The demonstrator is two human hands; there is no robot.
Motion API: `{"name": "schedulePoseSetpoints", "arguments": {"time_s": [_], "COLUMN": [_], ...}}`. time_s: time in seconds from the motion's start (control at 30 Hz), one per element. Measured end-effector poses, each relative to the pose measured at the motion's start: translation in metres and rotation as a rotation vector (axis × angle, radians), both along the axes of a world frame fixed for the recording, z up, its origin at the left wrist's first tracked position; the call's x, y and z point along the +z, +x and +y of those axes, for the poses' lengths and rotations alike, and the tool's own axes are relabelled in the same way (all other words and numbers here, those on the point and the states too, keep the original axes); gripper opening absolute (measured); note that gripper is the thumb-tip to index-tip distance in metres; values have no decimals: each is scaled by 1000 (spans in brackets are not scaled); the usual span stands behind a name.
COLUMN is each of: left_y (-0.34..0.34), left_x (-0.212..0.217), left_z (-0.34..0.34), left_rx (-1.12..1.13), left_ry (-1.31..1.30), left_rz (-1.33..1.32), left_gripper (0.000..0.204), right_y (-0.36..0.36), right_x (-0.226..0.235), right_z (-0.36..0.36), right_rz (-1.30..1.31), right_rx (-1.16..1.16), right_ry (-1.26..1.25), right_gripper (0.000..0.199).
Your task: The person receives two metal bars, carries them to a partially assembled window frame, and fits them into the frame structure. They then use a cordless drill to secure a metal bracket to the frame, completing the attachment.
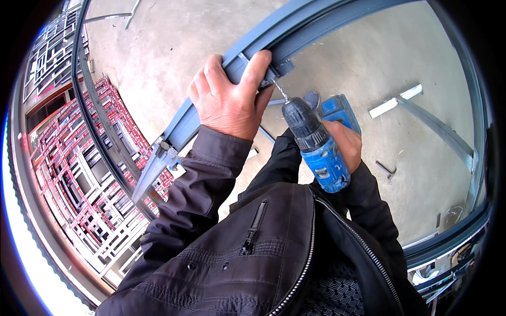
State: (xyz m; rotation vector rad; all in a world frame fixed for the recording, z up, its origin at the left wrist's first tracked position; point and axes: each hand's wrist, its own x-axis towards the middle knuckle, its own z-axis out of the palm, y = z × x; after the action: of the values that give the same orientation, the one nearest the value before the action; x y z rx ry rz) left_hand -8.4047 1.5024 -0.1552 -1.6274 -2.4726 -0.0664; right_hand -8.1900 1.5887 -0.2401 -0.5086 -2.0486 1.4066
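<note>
Reader: Drill [324, 163], blue and black: where does it stand, and at what stage?

Author: On the near side of the grey-blue rail [182, 125], its bit [282, 90] aimed at the rail's near edge; the tip meets or nearly meets the metal. Judged from this, alignment is done, but whether cutting has begun cannot be told

Reader: How are the hands set?

Author: The left hand [226, 102] lies across the rail, fingers bent over it, index parted from the others, thumb beside the bit. The right hand [345, 145], on the rail's near side, wraps the drill's grip; most of its fingers are hidden, so their spacing and the trigger cannot be judged

Reader: What is complete, what outstanding?

Author: A metal fitting [167, 150] at the rail's lower-left end appears already mounted; the hole at the bit's tip seems the unfinished part
</note>
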Motion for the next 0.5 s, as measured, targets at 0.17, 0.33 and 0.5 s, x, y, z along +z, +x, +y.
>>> {"name": "schedulePoseSetpoints", "arguments": {"time_s": [0.17, 0.33, 0.5], "left_y": [1, 0, 1], "left_x": [1, 0, -1], "left_z": [-2, -3, -3], "left_rx": [18, 17, 16], "left_ry": [-3, 8, 19], "left_rz": [-28, -6, -22], "left_gripper": [77, 76, 77], "right_y": [-1, 0, 2], "right_x": [0, -2, -5], "right_z": [-1, -1, 0], "right_rz": [0, -24, -22], "right_rx": [2, 28, 25], "right_ry": [29, 34, 31], "right_gripper": [28, 30, 29]}}
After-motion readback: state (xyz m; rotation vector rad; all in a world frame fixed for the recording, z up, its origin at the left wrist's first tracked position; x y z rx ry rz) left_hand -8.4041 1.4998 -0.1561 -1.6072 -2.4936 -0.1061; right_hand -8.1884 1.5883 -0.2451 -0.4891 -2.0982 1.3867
